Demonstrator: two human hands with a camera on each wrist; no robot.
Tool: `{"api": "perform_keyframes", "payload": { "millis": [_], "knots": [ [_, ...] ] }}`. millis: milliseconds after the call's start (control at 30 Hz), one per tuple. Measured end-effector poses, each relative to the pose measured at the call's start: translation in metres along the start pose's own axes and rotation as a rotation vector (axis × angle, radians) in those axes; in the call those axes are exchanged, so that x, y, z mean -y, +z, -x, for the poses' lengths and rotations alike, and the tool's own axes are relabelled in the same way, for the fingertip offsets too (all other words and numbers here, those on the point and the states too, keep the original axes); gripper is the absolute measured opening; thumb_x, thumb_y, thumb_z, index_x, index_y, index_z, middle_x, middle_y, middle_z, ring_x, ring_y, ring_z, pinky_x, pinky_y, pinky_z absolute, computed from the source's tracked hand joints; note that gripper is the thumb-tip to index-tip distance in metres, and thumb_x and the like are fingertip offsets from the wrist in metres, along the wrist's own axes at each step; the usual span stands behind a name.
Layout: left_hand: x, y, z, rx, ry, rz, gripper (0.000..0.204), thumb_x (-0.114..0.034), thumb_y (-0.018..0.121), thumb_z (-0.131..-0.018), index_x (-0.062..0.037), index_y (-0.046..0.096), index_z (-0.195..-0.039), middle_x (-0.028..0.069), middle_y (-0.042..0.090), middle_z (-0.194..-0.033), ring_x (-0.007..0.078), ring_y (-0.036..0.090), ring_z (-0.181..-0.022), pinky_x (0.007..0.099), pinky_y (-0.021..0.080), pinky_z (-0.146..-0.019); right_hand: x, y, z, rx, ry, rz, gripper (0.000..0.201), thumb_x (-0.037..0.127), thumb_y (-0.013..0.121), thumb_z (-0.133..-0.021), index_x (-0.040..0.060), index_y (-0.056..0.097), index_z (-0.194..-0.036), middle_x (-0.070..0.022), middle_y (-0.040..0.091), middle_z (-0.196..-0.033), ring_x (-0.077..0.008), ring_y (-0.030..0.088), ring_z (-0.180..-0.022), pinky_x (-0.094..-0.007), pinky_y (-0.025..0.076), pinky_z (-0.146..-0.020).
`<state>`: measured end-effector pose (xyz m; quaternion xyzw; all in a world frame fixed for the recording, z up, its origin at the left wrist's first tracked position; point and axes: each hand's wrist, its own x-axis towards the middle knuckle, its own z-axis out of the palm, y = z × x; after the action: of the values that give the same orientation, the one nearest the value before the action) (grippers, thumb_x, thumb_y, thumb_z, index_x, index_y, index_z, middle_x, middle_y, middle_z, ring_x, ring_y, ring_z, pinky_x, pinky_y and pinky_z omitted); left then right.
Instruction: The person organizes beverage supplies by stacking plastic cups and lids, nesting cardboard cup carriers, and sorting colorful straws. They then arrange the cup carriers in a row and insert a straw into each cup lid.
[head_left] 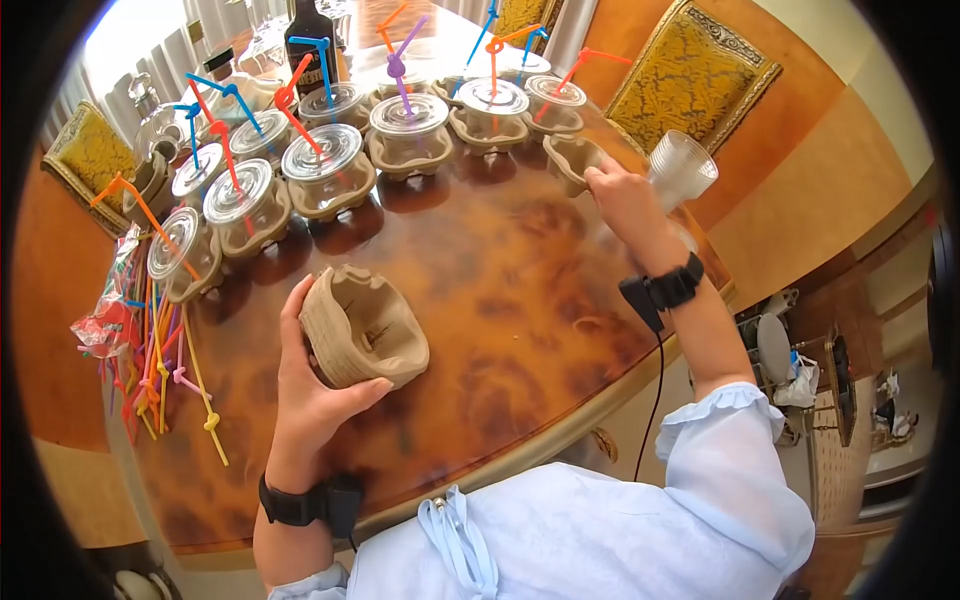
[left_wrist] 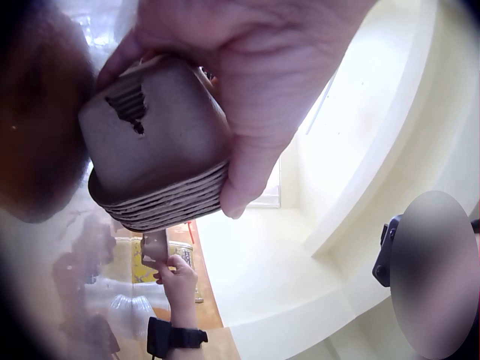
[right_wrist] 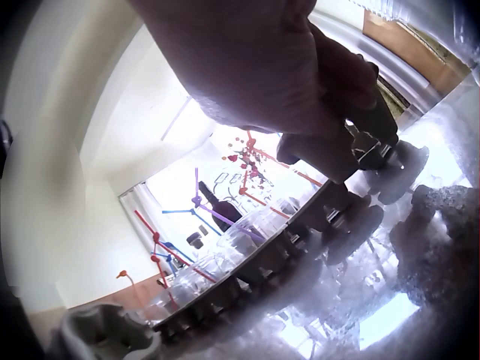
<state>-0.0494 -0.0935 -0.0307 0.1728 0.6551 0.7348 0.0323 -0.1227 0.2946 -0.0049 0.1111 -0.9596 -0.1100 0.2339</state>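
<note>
My left hand [head_left: 318, 400] grips a stack of brown cardboard cup holders [head_left: 345, 335], thumb on the near side and fingers round the far left. The left wrist view shows the stack's layered rims [left_wrist: 161, 202] and a torn hole in its base. At the right end of the rows, my right hand [head_left: 630, 205] pinches the edge of a single cardboard holder [head_left: 572, 162], held at or just above the table; contact is unclear. Beside that hand are stacked clear plastic cups [head_left: 683, 165]. Lidded clear cups [head_left: 322, 155] with knotted straws sit in similar holders.
Loose coloured straws [head_left: 160, 370] lie at the table's left edge by a red and clear wrapper [head_left: 110, 325]. A dark bottle [head_left: 312, 45] and glass decanters [head_left: 155, 115] stand behind the cups. Yellow patterned chairs [head_left: 690, 75] flank the table.
</note>
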Motion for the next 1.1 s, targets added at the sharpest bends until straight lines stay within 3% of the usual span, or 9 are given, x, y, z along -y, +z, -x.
{"api": "perform_keyframes", "payload": {
  "millis": [333, 433, 533, 600, 667, 733, 833, 1033, 1100],
  "knots": [
    [0.001, -0.003, 0.001, 0.006, 0.002, 0.008, 0.107, -0.01, 0.085, -0.057, -0.0067, 0.02, -0.142, 0.0091, 0.043, -0.131, 0.0211, 0.046, -0.12, 0.0353, 0.041, -0.1, -0.029, 0.047, -0.015, 0.131, 0.024, 0.071, 0.008, 0.003, 0.052, -0.081, 0.0039, 0.059, -0.085, -0.0147, 0.06, -0.09, -0.03, 0.065, -0.082, -0.0358, 0.054, -0.07],
    [0.001, -0.003, 0.001, 0.005, 0.001, -0.005, 0.106, -0.01, 0.085, -0.057, -0.0067, 0.02, -0.142, 0.0092, 0.043, -0.131, 0.0211, 0.045, -0.12, 0.0352, 0.04, -0.1, -0.023, 0.04, -0.01, 0.198, 0.177, 0.087, 0.008, 0.006, 0.056, -0.08, 0.0034, 0.057, -0.088, -0.015, 0.06, -0.091, -0.032, 0.065, -0.082, -0.0372, 0.054, -0.07],
    [0.001, -0.003, 0.001, -0.009, 0.009, 0.005, 0.107, -0.009, 0.085, -0.057, -0.0069, 0.02, -0.142, 0.0093, 0.043, -0.131, 0.0213, 0.046, -0.12, 0.0351, 0.04, -0.1, 0.036, -0.021, -0.005, 0.075, 0.165, -0.079, 0.019, 0.011, 0.061, -0.08, 0.0036, 0.057, -0.097, -0.015, 0.06, -0.095, -0.0331, 0.064, -0.084, -0.0381, 0.054, -0.07],
    [0.002, 0.0, 0.001, -0.024, 0.008, 0.013, 0.107, -0.009, 0.085, -0.056, -0.0069, 0.02, -0.142, 0.0094, 0.043, -0.131, 0.0214, 0.046, -0.12, 0.035, 0.04, -0.1, 0.076, -0.049, -0.002, -0.092, -0.216, -0.571, 0.031, 0.015, 0.066, -0.077, 0.0041, 0.057, -0.105, -0.0133, 0.06, -0.099, -0.0329, 0.062, -0.088, -0.0385, 0.053, -0.072],
    [0.002, 0.001, 0.002, -0.049, 0.004, 0.0, 0.107, -0.009, 0.085, -0.056, -0.0067, 0.02, -0.141, 0.0097, 0.042, -0.131, 0.0214, 0.045, -0.12, 0.0349, 0.04, -0.1, 0.123, -0.06, 0.002, 0.077, -0.467, -0.94, 0.041, 0.016, 0.071, -0.075, 0.003, 0.056, -0.111, -0.0135, 0.06, -0.105, -0.034, 0.058, -0.091, -0.0383, 0.049, -0.08],
    [0.001, 0.003, 0.003, -0.039, -0.019, 0.058, 0.107, -0.01, 0.085, -0.057, -0.0066, 0.02, -0.141, 0.01, 0.042, -0.131, 0.0213, 0.045, -0.119, 0.0349, 0.04, -0.1, 0.163, -0.066, 0.005, 0.134, -0.669, -1.094, 0.04, 0.016, 0.071, -0.075, 0.0032, 0.057, -0.11, -0.0123, 0.06, -0.103, -0.0312, 0.056, -0.096, -0.0378, 0.046, -0.084],
    [-0.001, 0.004, 0.005, -0.018, -0.008, 0.021, 0.107, -0.01, 0.085, -0.057, -0.0067, 0.02, -0.141, 0.0103, 0.042, -0.131, 0.0211, 0.045, -0.119, 0.0347, 0.04, -0.1, 0.187, -0.044, 0.002, 0.154, -0.763, -1.227, 0.03, 0.019, 0.068, -0.078, 0.0034, 0.058, -0.101, -0.0119, 0.061, -0.092, -0.0313, 0.057, -0.09, -0.0374, 0.046, -0.077],
    [0.002, -0.001, 0.004, -0.006, 0.023, -0.084, 0.104, -0.014, 0.085, -0.058, -0.0062, 0.022, -0.14, 0.0111, 0.043, -0.13, 0.0215, 0.046, -0.118, 0.0343, 0.039, -0.099, 0.171, -0.047, -0.003, 0.269, -0.596, -1.441, 0.02, 0.013, 0.067, -0.079, 0.0039, 0.062, -0.095, -0.0122, 0.062, -0.084, -0.031, 0.059, -0.077, -0.0363, 0.047, -0.066],
    [0.002, -0.003, 0.003, -0.01, 0.035, -0.097, 0.103, -0.016, 0.085, -0.058, -0.0063, 0.022, -0.14, 0.011, 0.044, -0.129, 0.0215, 0.046, -0.118, 0.0344, 0.039, -0.099, 0.168, -0.053, -0.002, 0.185, -0.525, -1.394, 0.017, 0.011, 0.067, -0.079, 0.0038, 0.062, -0.093, -0.0123, 0.062, -0.083, -0.03, 0.059, -0.072, -0.0354, 0.047, -0.063]
  ]
}}
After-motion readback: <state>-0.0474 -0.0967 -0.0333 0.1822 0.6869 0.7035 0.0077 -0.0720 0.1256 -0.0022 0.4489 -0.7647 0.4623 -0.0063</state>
